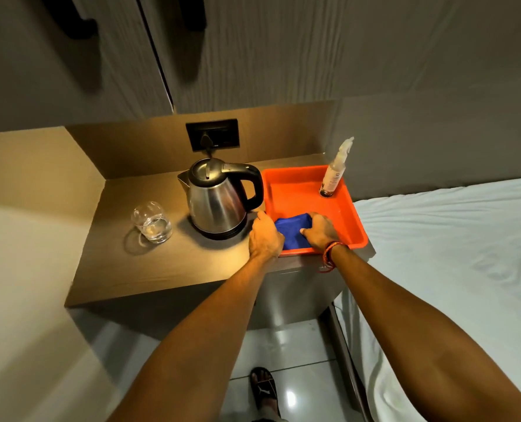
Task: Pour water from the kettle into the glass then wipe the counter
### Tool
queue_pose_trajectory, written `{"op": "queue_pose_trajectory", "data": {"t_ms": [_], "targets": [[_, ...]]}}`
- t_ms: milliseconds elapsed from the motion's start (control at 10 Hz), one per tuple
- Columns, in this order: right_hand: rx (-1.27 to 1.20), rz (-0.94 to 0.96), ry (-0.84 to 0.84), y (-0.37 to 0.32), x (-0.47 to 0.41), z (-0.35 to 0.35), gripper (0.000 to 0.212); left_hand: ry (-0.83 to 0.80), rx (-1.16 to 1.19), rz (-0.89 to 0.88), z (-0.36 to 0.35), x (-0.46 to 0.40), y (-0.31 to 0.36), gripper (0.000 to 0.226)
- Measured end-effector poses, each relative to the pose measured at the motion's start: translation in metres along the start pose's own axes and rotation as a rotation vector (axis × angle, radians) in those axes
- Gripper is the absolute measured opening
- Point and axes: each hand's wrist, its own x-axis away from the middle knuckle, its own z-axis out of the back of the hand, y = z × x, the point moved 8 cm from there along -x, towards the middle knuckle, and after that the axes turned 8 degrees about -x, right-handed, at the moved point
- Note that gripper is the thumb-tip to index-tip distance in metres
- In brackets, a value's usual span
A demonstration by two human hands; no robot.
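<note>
the blue cloth (292,234) looks soft, light and floppy, so it should bunch easily and is best gathered in a full-hand grip at its folded middle rather than by one corner. it lies in the front left corner of the orange tray (301,190), at the counter's (149,269) front right, between both hands: the left hand (265,236) is curled against its left edge, the right hand (320,231) closed over its right side. the glass (152,222) already holds water, left of the kettle (219,199).

- Both my hands, left (265,236) and right (320,231), grip the blue cloth (292,231) at the orange tray's (356,220) near-left corner.
- Kettle (219,199) mid-surface (149,263); glass (152,222) holding water near its left edge.
</note>
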Motion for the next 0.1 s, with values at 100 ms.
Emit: {"op": "queue_pose_trajectory", "data": {"t_ms": [100], "targets": [[0.072,0.033,0.009,-0.0058,0.0116,0.0051,0.059,-0.017,-0.030,-0.031,0.0020,0.0080,0.0020,0.043]]}}
